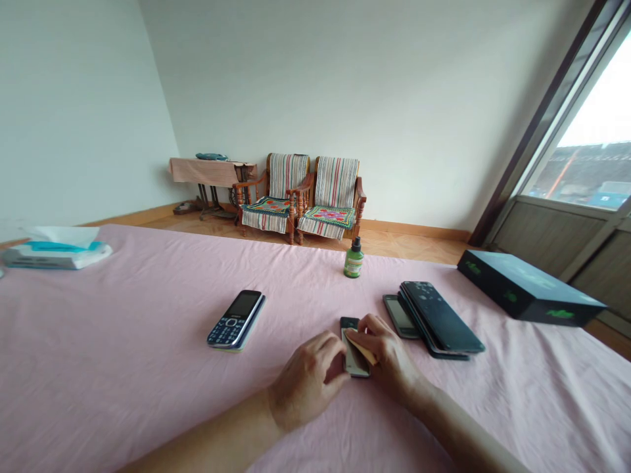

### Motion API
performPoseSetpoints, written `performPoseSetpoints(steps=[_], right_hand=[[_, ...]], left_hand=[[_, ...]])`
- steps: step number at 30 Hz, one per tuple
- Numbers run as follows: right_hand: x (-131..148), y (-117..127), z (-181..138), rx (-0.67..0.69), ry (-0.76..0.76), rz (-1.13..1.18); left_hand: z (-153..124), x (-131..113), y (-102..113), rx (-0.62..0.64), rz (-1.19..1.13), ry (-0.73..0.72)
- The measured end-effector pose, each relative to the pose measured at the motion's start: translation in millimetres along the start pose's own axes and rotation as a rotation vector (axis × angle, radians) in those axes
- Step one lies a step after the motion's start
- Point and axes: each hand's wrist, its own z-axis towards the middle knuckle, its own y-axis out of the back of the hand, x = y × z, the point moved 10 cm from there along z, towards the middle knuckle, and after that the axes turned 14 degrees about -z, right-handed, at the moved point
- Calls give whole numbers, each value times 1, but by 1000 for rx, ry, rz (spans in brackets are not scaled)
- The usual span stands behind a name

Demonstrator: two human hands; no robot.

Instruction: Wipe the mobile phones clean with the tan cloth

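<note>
Phone [354, 365] lying flat on the pink sheet [133, 368], well in from the far edge.
It looks light and stiff, its glass probably slick and breakable, so best held by the side edges. The left hand's [306, 381] fingers curl half-open at its left edge, grip unclear; the right hand's [389, 358] pinch a yellow cloth [365, 353] against the screen.

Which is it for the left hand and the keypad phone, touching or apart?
Apart. The head view shows it: a stretch of pink cloth lies between the left hand and the keypad phone.
</note>
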Motion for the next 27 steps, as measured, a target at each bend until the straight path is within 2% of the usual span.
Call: performPoseSetpoints(steps=[4,10,13,20,27], right_hand=[[5,0,-8,45,3,28],[19,6,-17,77,35,89],[25,6,-19,104,78,154],[8,0,-7,39,9,105],[28,3,-22,163,82,250]], left_hand=[[0,6,5,-58,-62,23],[2,17,-6,45,-117,74],[2,20,-5,33,-124,81],[2,22,-4,6,-118,104],[3,21,-3,17,-122,120]])
